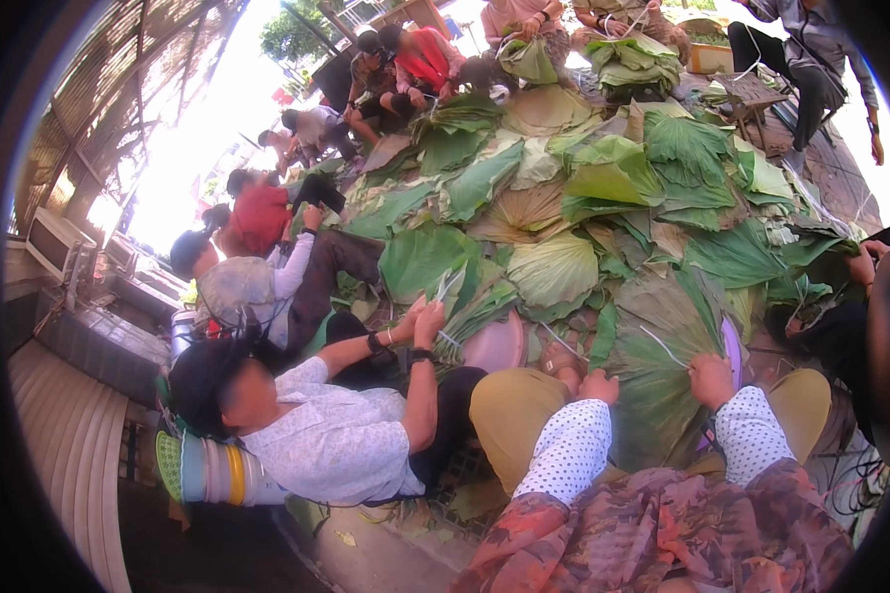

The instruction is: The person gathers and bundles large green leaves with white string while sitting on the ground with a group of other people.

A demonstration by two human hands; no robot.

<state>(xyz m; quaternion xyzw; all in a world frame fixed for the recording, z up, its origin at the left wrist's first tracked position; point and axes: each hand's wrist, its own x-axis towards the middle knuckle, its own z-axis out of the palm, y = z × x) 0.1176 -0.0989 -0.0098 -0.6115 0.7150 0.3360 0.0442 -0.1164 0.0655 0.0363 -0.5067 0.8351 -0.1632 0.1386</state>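
Leaves fill the head view, and the ones I care about, a broad grey-green leaf bundle (653,400), lie across the lap between the knees. I judge it light and limp, stiffer along the ribs, easily torn at its thin margins and perhaps a little slippery where layers overlap. I would take hold of several folded layers together, never one bare edge.

From here, the right hand (712,381) sits at the bundle's right side, its grip apparently pinching the end of a white strip (663,344). The left hand (598,386) is curled at the left edge; I cannot tell whether its grip pinches anything.

For moving, the left knee (496,400) and right knee (806,405) wall in both sides. A purple rim (731,348) stands just beside the right hand, and a pink rounded object (494,344) lies beyond the left knee. Past the bundle, the leaf pile (554,272) crowds forward reach. A co-worker's hands (426,321) work on the left, so I find the freest room straight up.
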